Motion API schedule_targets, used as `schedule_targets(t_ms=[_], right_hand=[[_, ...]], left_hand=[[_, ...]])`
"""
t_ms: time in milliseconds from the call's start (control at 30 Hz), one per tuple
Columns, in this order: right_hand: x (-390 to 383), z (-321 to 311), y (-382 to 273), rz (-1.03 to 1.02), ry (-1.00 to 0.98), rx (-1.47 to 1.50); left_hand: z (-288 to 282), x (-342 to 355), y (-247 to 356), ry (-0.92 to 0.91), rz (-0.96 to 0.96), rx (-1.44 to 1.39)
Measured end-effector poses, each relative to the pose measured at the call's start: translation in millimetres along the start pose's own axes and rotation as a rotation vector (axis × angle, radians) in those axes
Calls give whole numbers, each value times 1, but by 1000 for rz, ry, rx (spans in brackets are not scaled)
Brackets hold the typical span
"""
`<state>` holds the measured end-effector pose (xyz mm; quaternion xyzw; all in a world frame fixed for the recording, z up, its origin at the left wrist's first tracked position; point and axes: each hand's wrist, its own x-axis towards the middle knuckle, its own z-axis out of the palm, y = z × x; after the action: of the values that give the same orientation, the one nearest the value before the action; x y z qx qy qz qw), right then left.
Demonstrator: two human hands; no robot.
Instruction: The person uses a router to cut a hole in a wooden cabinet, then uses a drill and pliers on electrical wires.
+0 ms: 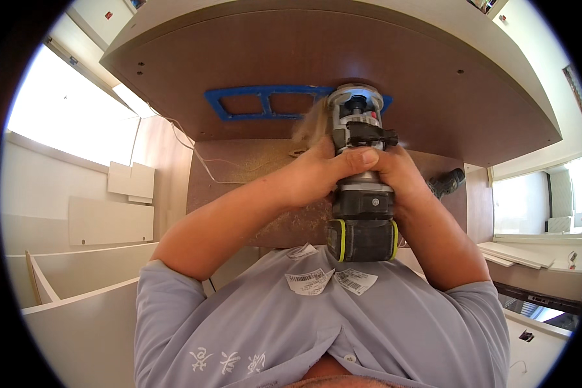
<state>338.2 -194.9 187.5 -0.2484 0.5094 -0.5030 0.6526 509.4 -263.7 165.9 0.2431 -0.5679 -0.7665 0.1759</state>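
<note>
Both my hands grip a cordless trim router [362,139], its clear-sided base pressed against a brown panel [407,71]. My left hand [323,165] wraps the router's left side, its thumb laid across the front. My right hand [398,171] closes round the other side. The black battery [362,240] with yellow-green edges points toward my chest. A blue template frame [242,103] with rectangular openings lies on the panel, and the router's base covers its right part. Sawdust sprays out left of the base, blurred. The cutting bit's tip is hidden.
Below the panel, a brown surface [265,155] is strewn with sawdust, and a thin white cable [204,169] hangs at its left. A black power tool [447,183] lies right of my right wrist. Pale boards [110,220] stand at left; more boards [520,253] lie at right.
</note>
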Motion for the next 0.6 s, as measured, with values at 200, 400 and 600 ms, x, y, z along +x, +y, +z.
schedule_targets(t_ms=[200,400,600], right_hand=[[-3,-8,-1,6,9,2],[-4,-11,-3,14,23,3],[-1,-15,1,0,44,-30]], left_hand=[[8,5,0,4,3,-5],[10,5,-2,32,15,-3],[10,6,2,-8,0,10]])
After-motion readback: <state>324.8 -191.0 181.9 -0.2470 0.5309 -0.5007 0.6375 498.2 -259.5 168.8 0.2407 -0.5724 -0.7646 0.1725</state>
